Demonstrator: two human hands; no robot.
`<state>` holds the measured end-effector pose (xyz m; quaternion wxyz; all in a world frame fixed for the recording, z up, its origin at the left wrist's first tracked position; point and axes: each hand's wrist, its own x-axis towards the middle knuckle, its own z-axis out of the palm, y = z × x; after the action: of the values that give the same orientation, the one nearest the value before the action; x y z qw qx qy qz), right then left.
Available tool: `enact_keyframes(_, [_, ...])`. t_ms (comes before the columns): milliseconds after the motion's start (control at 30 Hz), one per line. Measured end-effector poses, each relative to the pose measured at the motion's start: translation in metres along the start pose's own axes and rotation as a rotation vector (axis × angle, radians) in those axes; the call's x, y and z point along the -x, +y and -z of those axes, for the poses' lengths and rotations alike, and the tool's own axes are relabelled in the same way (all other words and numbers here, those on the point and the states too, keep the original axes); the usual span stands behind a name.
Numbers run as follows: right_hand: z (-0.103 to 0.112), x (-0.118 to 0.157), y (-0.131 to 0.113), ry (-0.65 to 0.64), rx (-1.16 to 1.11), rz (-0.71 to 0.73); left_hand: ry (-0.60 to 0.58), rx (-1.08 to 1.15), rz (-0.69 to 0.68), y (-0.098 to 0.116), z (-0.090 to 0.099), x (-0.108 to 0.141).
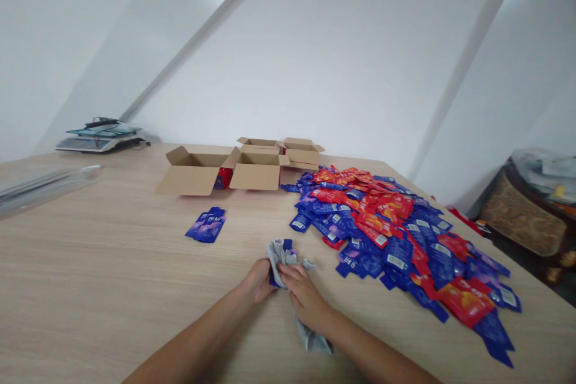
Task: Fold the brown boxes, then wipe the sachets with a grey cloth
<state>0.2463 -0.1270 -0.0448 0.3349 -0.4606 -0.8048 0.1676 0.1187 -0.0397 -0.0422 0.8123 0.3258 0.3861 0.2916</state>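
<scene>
Low in the middle of the view, my left hand (260, 281) is closed on a blue packet (288, 245), most of which lies under a grey cloth (276, 252). My right hand (306, 298) presses the cloth against the packet, and the cloth's loose end hangs down below it. Farther left, a few blue packets (207, 225) lie overlapped on the table. To the right spreads a large pile of blue and red packets (382, 210).
Open cardboard boxes (256, 173) stand at the back middle of the table (112, 264). A scale (99, 143) with things on top is at the back left, near plastic-wrapped strips (45, 183). A patterned seat (522, 213) is off the right edge.
</scene>
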Motion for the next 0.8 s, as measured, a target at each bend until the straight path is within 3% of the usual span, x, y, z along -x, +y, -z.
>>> enact_keyframes(100, [0.009,0.014,-0.003,-0.103,-0.100,0.046,0.185,0.026,-0.033,0.012,0.004,-0.006])
enact_keyframes(200, [0.018,0.017,0.008,-0.053,-0.163,-0.057,0.207,0.036,-0.082,0.035,0.013,-0.009])
enact_keyframes(333, [0.034,0.012,0.028,0.252,-0.226,-0.287,0.078,0.022,-0.016,0.055,0.020,-0.002])
enact_keyframes(400, [0.039,0.006,0.031,0.441,-0.223,-0.377,-0.035,0.034,0.053,0.054,0.017,0.003])
enact_keyframes(467, [0.038,-0.002,0.025,0.538,-0.177,-0.368,-0.158,0.047,0.134,0.046,0.010,0.007])
enact_keyframes(533, [0.028,-0.010,0.014,0.482,-0.093,-0.252,-0.220,0.054,0.193,0.035,-0.001,0.008])
enact_keyframes(633, [0.003,-0.017,-0.003,0.272,0.090,-0.099,-0.181,0.050,0.201,0.020,-0.012,0.008])
enact_keyframes(800, [-0.021,-0.024,-0.006,0.045,0.287,-0.132,-0.211,0.073,0.164,0.010,-0.004,0.007])
